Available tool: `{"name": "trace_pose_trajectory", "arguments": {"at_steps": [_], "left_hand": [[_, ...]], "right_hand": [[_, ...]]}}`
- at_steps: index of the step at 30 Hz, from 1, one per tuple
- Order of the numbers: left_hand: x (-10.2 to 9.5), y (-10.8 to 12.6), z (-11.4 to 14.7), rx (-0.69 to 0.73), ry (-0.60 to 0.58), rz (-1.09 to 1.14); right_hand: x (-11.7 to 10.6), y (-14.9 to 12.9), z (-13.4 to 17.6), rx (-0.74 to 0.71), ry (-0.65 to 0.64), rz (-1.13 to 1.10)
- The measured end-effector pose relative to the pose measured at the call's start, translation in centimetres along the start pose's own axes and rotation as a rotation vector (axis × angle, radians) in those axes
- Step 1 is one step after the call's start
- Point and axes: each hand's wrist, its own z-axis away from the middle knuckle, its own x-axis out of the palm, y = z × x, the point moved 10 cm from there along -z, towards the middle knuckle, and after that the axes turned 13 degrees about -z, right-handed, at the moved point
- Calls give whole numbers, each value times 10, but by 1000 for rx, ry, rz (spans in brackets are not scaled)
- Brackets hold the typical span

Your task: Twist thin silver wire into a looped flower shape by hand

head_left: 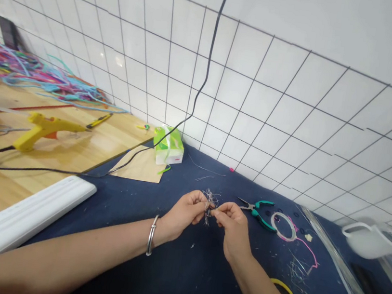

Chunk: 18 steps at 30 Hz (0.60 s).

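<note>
Tiled wall [240, 90]: one, beyond the pliers.
Dark tabletop [195, 283]: one, under the pliers.
White case [33, 216]: one, long, well left of the pliers.
Glue gun [47, 131]: one, yellow, far left of the pliers (its black cord climbs the wall).
Hands: two, both left of the pliers; left hand [187, 212] pinches the bundle between thumb and fingers, right hand [233, 228] grips its near side with the fingertips.
Pliers [253, 208]: one pair, green-handled, tips just by the right hand.
Packet [170, 148]: one, green and white, left of and beyond the pliers.
Coil [285, 238]: one, just right of the pliers.
Wire bundle [210, 198]: one, left of the pliers, between both hands.
Pink bit [231, 170]: one, beyond the pliers, by the wall.
</note>
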Motion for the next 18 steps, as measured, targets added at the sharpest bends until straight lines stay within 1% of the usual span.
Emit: {"name": "trace_pose_trajectory", "arguments": {"at_steps": [5,9,14,18], "left_hand": [[0,-6,0,-19,-6,51],[5,-2,1,2,-43,24],[19,11,5,27,-162,7],[27,14,9,27,-224,-1]], "right_hand": [[-7,6,-6,46,39,-93],[-10,14,-10,136,24,-240],[-13,21,-16,232,0,-277],[-12,24,-17,278,-24,-285]]}}
